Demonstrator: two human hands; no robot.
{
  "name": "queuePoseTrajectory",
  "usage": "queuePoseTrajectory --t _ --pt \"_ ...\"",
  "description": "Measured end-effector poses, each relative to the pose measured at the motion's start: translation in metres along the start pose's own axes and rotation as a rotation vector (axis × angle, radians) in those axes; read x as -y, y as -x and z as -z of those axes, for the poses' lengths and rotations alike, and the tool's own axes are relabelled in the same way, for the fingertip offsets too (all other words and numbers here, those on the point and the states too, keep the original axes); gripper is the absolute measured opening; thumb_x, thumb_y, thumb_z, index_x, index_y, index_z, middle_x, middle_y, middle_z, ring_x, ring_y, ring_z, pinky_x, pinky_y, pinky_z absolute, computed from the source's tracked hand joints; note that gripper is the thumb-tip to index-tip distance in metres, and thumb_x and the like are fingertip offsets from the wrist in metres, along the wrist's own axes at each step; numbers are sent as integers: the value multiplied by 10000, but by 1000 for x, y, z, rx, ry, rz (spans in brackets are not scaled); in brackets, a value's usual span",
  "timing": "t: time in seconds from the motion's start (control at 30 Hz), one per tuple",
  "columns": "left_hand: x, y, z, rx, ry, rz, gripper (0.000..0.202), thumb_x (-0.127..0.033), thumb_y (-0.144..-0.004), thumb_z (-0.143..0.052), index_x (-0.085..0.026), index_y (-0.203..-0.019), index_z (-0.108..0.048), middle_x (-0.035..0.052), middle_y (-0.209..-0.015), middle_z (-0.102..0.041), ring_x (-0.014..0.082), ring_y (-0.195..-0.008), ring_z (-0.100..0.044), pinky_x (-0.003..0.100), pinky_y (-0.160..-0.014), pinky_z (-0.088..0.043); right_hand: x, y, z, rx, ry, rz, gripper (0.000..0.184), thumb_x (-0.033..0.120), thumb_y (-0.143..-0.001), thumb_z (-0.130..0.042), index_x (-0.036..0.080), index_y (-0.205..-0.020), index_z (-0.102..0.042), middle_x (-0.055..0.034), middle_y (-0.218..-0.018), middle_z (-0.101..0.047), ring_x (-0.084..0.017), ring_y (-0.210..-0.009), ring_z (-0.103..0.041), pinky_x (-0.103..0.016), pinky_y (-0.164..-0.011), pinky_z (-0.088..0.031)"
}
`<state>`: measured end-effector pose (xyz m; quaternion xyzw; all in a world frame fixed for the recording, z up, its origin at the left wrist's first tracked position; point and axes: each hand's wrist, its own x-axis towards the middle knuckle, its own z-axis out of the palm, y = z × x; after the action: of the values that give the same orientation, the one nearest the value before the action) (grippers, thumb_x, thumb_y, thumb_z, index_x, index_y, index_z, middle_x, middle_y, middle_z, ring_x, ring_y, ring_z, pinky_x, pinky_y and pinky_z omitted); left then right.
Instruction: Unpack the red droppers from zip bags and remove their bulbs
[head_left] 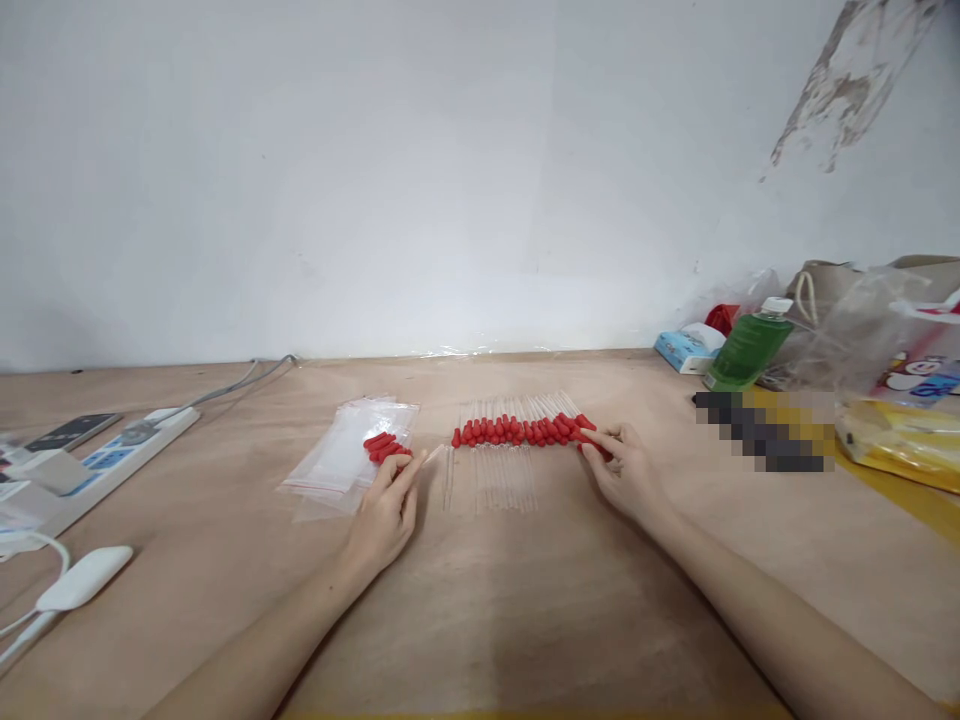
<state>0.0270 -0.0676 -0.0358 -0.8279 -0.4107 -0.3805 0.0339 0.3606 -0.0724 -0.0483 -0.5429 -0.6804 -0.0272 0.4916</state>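
My forearms [292,620] are reaching forward. My right hand [626,470] is pinching red bulbs [583,421] at the tube row's [510,430] right end; my left hand [386,505] is curling by plastic bags [326,460], its hold I cannot tell.

Bulbs [384,446] lie on bags [330,455], left of the droppers [511,431].

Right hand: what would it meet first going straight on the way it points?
The red bulbs at the row's right end; the right hand seems to be right at them, though depth leaves actual contact uncertain.
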Motion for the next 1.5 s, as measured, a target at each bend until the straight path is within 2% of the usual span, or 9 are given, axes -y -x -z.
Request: queuePoseTrajectory --t 0.13,0.37,0.63,0.73,0.83,1.0,1.13,1.33,1.5 --pt "-2 -2 -5 24 -23 34 337 -128 -864 -332 -175 -1172 -459 70 -945 -481 159 -863 -523 285 -746 -469 -4 -1 3 86 119 -84 260 282 -779 -475 162 -969 -605 -54 -790 -564 -154 -686 -529 -284 -630 -413" --pt "-4 -4 -11 41 -8 27 171 -190 -855 -401 -173 -917 -559 50 -855 -521 158 -771 -550 279 -689 -483 1 1 4 187 373 -1 111 249 -736 -515 211 -753 -618 -22 -821 -645 -186 -809 -519 -331 -740 -259" --pt "-11 -5 -2 247 71 55 395 -404 -799 -536 -175 -1121 -534 82 -1037 -538 192 -889 -551 331 -775 -492 1 3 3 151 362 4 127 278 -750 -530 231 -770 -647 -24 -825 -617 -177 -825 -516 -314 -729 -247" --pt "-12 -4 5 338 107 90 619 -468 -751 -576 -176 -1269 -405 102 -1141 -501 203 -929 -542 345 -803 -490 1 0 2 88 320 -74 160 327 -757 -530 229 -776 -655 -28 -811 -622 -178 -815 -527 -312 -730 -267" --pt "-8 -2 8 384 142 112 674 -480 -734 -591 -185 -1298 -368 99 -1151 -507 202 -922 -549 351 -809 -486 0 -12 0 81 299 -215 226 370 -764 -507 219 -811 -668 -38 -795 -633 -189 -809 -540 -300 -700 -297" --pt "3 -2 4 371 228 129 597 -419 -766 -576 -218 -1292 -376 67 -1077 -563 183 -877 -564 338 -779 -494 1 -43 -4 249 356 -426 321 445 -785 -446 270 -917 -682 -42 -867 -664 -226 -856 -562 -329 -703 -318" --pt "5 -2 1 340 241 112 539 -357 -793 -548 -218 -1287 -383 63 -1040 -578 177 -864 -565 338 -770 -495 6 -60 -8 337 383 -543 325 503 -755 -455 305 -828 -703 -37 -803 -680 -248 -840 -576 -387 -761 -307" --pt "1 -2 3 340 217 90 560 -380 -781 -568 -206 -1279 -382 68 -1024 -562 179 -857 -558 341 -760 -495 12 -63 -15 305 434 -535 282 422 -752 -479 245 -665 -680 -55 -733 -662 -239 -798 -578 -388 -750 -304" --pt "2 -1 0 310 220 92 492 -370 -802 -548 -180 -1238 -424 66 -974 -539 168 -831 -554 335 -753 -496 14 -66 -14 224 404 -537 259 344 -801 -422 207 -754 -637 -61 -795 -664 -225 -800 -577 -375 -743 -300"
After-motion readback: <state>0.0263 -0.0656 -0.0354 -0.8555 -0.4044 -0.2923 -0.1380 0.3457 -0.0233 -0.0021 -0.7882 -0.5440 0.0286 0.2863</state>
